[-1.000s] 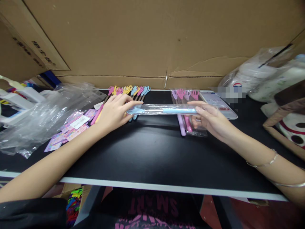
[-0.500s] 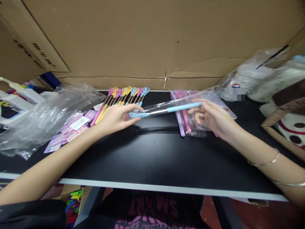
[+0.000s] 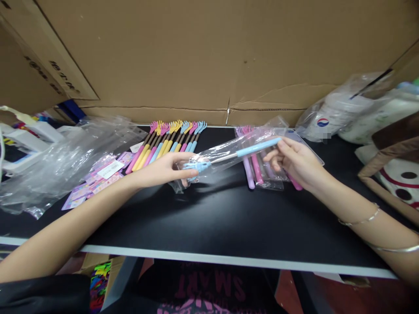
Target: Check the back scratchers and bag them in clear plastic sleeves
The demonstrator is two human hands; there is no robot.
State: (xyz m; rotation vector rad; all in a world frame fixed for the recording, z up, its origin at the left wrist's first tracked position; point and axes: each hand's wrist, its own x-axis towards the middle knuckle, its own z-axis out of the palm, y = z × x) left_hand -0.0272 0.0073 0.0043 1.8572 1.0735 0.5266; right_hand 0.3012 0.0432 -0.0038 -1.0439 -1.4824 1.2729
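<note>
A light blue back scratcher (image 3: 258,147) with a metal shaft slants above the black table, inside a clear plastic bag (image 3: 222,152). My left hand (image 3: 163,169) is closed around its claw end, with the thumb and fingers on the bag. At the handle's tip, my right hand (image 3: 296,160) pinches with thumb and index finger, the other fingers curled. Behind my left hand lies a row of several pink, yellow and blue back scratchers (image 3: 168,144). Pink and purple bagged back scratchers (image 3: 257,170) rest below and beyond the held one, partly covered by it.
Clear plastic bags (image 3: 72,157) and printed cards (image 3: 98,179) lie at left, near a white plastic frame (image 3: 36,139). At right stand a bagged cup (image 3: 337,113) and a fabric bag (image 3: 399,174). A cardboard wall (image 3: 196,56) rises behind the table (image 3: 209,222).
The claw end has dropped slightly and shifted right, so the back scratcher tilts more. The plastic now reaches past the claw at my left hand. My right hand has barely moved.
</note>
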